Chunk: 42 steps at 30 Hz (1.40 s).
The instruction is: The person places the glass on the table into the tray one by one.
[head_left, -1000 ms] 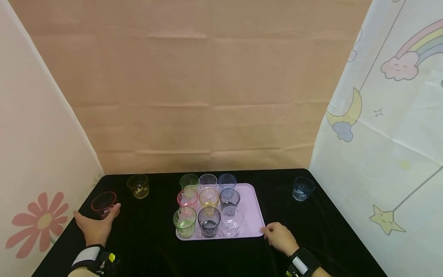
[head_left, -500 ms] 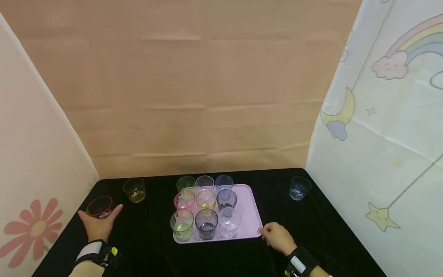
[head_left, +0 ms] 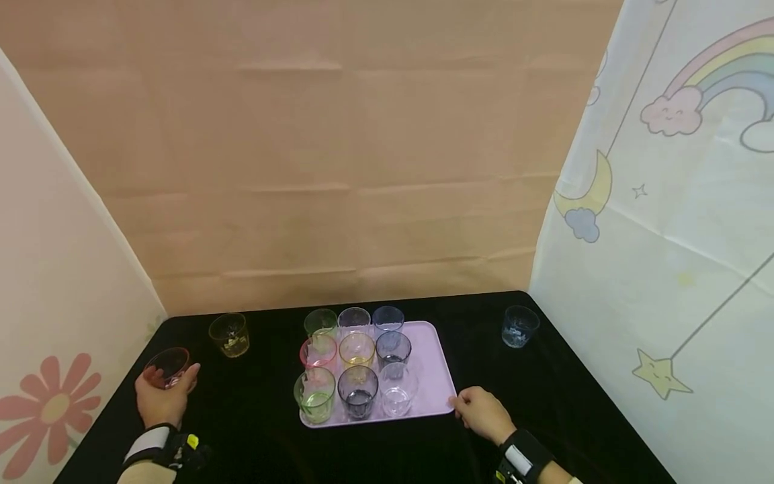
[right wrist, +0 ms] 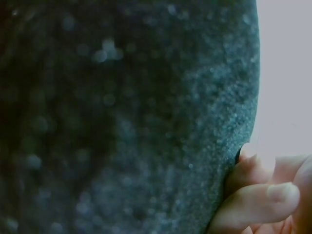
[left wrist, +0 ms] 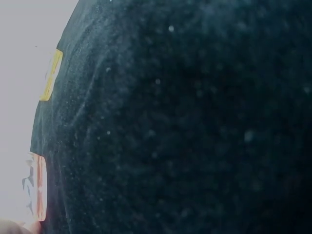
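At the left end of the black table, my left hand [head_left: 162, 403] grips a red-rimmed glass [head_left: 171, 358], thumb on its right side and fingers on its left. In the left wrist view that glass [left wrist: 40, 190] shows at the edge, a fingertip below it. My right hand [head_left: 486, 413] pinches the front right corner of a lilac tray [head_left: 437, 370]; its curled fingers [right wrist: 258, 202] appear in the right wrist view, where the tray itself is not distinguishable. Several tinted glasses stand upright in rows on the tray, among them a green one [head_left: 316, 400] and a dark grey one [head_left: 358, 396].
A yellow glass [head_left: 230, 336] stands behind the red-rimmed one. At the far right stands a blue glass [head_left: 520, 328]. Brown paper [head_left: 351, 148] hangs behind the table [head_left: 254, 430], and printed white sheets flank both sides.
My left fingers have closed in around the red-rimmed glass, where they were spread apart half a second ago. The right hand stays at the tray corner. The head view has shifted slightly.
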Tool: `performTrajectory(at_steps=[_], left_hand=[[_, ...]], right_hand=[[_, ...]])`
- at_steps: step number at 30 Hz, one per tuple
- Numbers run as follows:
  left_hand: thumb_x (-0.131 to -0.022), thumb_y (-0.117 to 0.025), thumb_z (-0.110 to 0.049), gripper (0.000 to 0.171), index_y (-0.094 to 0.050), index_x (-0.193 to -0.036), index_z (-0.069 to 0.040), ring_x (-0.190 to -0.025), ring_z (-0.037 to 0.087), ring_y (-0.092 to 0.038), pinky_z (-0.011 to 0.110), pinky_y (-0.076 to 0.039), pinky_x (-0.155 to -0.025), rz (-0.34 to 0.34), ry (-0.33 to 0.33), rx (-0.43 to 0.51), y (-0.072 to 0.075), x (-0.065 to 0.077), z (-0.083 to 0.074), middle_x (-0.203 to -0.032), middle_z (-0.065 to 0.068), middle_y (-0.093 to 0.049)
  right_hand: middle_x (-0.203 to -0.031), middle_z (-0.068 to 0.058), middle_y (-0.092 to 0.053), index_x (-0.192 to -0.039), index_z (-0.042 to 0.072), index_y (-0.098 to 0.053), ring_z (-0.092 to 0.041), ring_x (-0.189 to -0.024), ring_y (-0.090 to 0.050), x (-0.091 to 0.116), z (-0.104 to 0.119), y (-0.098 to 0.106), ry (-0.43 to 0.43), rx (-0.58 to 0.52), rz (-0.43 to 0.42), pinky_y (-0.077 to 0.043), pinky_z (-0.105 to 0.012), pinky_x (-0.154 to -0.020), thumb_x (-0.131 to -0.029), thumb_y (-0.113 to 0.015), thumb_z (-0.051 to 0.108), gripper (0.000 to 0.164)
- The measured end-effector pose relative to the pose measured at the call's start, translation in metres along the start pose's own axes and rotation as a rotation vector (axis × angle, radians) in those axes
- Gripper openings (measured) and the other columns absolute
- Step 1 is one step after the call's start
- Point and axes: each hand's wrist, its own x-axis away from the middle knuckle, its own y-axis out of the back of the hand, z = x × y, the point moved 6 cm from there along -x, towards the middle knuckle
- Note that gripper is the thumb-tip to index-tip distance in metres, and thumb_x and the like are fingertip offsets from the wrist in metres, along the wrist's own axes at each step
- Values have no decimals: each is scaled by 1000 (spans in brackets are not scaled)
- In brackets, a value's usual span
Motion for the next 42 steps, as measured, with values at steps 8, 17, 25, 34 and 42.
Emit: performTrajectory(at_steps=[8,17,25,34,42], left_hand=[[-91,-75,-33,90,-21,-155,1,-134,38,-40,39,-38,-115,-21,-62,-127,3,4,-8,-151,25,-36],[-92,-75,-32,90,-23,-155,5,-136,42,-39,52,-34,-115,37,-134,-180,6,5,-13,-150,30,-38],[-92,-77,-32,93,-20,-156,4,-141,45,-35,60,-32,-113,213,-152,-232,2,25,-20,-153,32,-36],[-91,-78,-36,96,-21,-156,4,-136,42,-42,8,-43,-85,397,-189,-271,-19,66,-32,-152,31,-38],[-88,-81,-38,93,-29,-153,2,-138,40,-46,2,-38,-83,577,-242,-311,-37,114,-46,-150,26,-46]], right_hand=[[-53,4,-50,-62,13,-59,-13,-50,-48,-2,5,3,0,-1,-7,-33,-29,-49,-98,-65,24,37],[-54,3,-51,-63,13,-60,-13,-51,-48,-4,4,1,-13,-6,8,-34,-29,-50,-98,-64,24,37],[-54,3,-50,-62,13,-59,-13,-50,-48,-3,3,2,-6,4,-3,-34,-29,-49,-98,-65,25,38],[-54,4,-51,-63,13,-59,-13,-50,-48,-3,-1,0,-4,-15,11,-34,-28,-49,-98,-64,26,38],[-54,3,-52,-64,13,-60,-13,-51,-49,0,-2,1,-23,-13,4,-35,-28,-49,-98,-64,25,37]])
